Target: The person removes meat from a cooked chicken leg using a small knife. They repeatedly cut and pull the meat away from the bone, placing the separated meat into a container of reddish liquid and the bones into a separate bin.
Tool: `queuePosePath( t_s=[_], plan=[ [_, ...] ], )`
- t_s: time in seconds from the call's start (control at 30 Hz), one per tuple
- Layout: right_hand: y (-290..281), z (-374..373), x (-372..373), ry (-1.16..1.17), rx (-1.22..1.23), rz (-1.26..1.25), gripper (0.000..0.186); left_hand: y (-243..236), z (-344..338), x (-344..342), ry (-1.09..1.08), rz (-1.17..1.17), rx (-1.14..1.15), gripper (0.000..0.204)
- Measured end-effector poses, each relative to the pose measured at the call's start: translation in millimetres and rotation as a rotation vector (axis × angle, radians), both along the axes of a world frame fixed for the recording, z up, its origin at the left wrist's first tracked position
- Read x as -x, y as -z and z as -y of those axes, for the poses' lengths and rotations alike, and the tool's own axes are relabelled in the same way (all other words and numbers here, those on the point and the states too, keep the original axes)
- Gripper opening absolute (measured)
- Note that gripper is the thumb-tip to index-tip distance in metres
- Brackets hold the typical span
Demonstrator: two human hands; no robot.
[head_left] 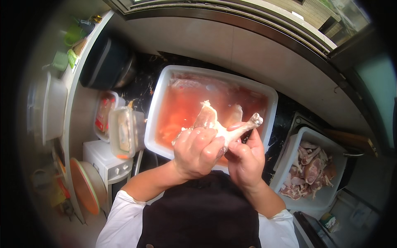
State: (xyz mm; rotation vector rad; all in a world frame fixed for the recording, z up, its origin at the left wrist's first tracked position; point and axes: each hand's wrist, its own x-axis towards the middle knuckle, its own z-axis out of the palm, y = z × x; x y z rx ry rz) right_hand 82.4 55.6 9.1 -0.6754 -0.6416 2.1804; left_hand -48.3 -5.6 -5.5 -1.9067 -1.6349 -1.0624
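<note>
Poultry leg (235,133) fills the pinching grip of left hand (196,149) and right hand (247,160), green packet (72,59) illegibly blurred.

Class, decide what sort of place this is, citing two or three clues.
Probably a kitchen or food-preparation area: raw poultry held in the left hand and right hand, over a white tub of reddish liquid, with another tub of raw meat pieces to the right.

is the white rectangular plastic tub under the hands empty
Not empty: the white rectangular plastic tub holds reddish liquid, its surface below the rim.
</note>
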Motion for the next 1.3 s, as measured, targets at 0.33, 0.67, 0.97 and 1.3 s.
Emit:
queuePosePath(
  t_s=[0.33,0.67,0.97,1.3],
  plan=[
    [4,-10,-3,0.036,0.032,-0.06,0.021,-2,1,-3,-0.017,-0.004,0.098,0.034],
    [8,-12,-9,0.003,-0.033,-0.064,0.025,-13,6,-5,0.046,0.134,0.222,0.06],
    [8,-16,-15,-0.016,-0.017,-0.109,0.026,-17,5,-7,0.049,0.131,0.232,0.062],
    [5,-13,-16,-0.048,-0.064,-0.074,0.026,-22,5,-7,0.057,0.125,0.213,0.063]
  ],
)
